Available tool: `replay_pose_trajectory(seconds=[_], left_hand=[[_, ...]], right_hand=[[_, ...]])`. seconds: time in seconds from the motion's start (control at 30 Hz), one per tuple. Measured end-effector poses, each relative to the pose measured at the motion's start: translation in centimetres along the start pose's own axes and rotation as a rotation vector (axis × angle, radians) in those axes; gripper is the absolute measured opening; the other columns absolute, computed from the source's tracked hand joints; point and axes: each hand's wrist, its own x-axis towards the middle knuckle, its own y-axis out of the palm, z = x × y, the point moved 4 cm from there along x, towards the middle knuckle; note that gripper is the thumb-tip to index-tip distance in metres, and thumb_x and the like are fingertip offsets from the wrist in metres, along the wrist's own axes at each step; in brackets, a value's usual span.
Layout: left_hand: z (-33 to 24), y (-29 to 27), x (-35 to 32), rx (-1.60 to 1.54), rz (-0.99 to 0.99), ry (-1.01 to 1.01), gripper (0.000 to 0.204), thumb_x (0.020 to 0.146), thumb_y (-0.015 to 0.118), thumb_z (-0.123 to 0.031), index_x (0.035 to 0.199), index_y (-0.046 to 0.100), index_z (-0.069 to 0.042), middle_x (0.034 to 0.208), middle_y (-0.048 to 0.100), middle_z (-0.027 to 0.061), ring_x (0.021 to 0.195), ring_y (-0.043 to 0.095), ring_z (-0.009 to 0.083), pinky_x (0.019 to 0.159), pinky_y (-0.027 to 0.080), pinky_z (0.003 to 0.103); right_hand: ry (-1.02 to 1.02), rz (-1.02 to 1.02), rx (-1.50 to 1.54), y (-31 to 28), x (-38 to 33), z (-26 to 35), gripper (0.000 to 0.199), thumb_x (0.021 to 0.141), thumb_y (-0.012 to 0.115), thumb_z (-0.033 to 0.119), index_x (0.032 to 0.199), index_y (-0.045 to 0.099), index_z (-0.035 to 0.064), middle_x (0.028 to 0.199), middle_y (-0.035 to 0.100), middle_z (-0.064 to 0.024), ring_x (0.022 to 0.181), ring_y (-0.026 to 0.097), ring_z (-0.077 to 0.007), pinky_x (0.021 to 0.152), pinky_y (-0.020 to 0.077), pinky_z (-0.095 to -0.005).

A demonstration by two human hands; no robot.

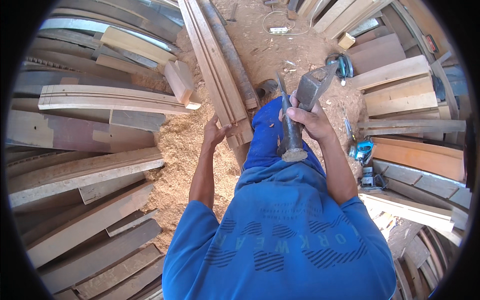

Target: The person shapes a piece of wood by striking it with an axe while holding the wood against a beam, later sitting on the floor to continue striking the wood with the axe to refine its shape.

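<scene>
My left hand point(216, 134) grips the near end of a long grooved wooden beam point(212, 65), its fingertips along the top edge. The beam runs away from me beside my left leg, over a darker, rougher timber point(232, 55). In my right hand point(312, 120), above my lap, are two tools held together. One is a chisel point(291, 131) with its narrow blade pointing away and a worn, flattened butt toward me. The other has a heavy dark metal head point(312, 90), like a hammer or hatchet; my hand hides its handle.
Wood shavings point(182, 170) cover the ground at left. Stacked planks point(85, 135) line the left side, more boards point(400, 100) the right. Teal power tools point(361, 151) lie at right, with another point(344, 66) farther off. A white power strip point(278, 30) with its cord lies ahead.
</scene>
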Motion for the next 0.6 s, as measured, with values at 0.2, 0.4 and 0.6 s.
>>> replay_pose_trajectory(seconds=[0.2,0.4,0.6], left_hand=[[-2.8,1.0,3.6,-0.112,-0.285,-0.03,0.064,0.085,0.069,-0.009,0.143,0.045,-0.002,0.11,0.071,0.0219,0.1,0.072,0.0324,0.081,0.059,0.039],[-4.5,2.4,1.9,0.339,-0.274,0.253,0.059,0.089,0.068,-0.011,0.145,0.051,-0.014,0.133,0.058,0.0271,0.117,0.061,0.0416,0.099,0.049,0.048],[-7.8,1.9,-3.2,0.49,-0.1,0.326,0.074,0.079,0.079,-0.026,0.146,0.049,-0.017,0.15,0.033,0.0351,0.14,0.031,0.0502,0.115,0.021,0.057]], right_hand=[[-0.011,0.032,-0.077,0.8,0.8,-0.3,0.031,0.084,0.078,0.023,0.093,0.05,0.0103,0.088,0.066,-0.0097,0.083,0.067,-0.0193,0.077,0.0527,-0.0345],[0.005,-0.007,-0.134,1.5,0.6,0.6,0.031,0.084,0.077,0.023,0.093,0.051,0.0095,0.087,0.067,-0.0097,0.083,0.067,-0.0192,0.077,0.0528,-0.0347],[0.003,-0.013,-0.05,0.6,1.0,-0.5,0.031,0.085,0.077,0.025,0.089,0.05,0.0099,0.087,0.066,-0.0088,0.085,0.067,-0.0198,0.077,0.0521,-0.0333]])
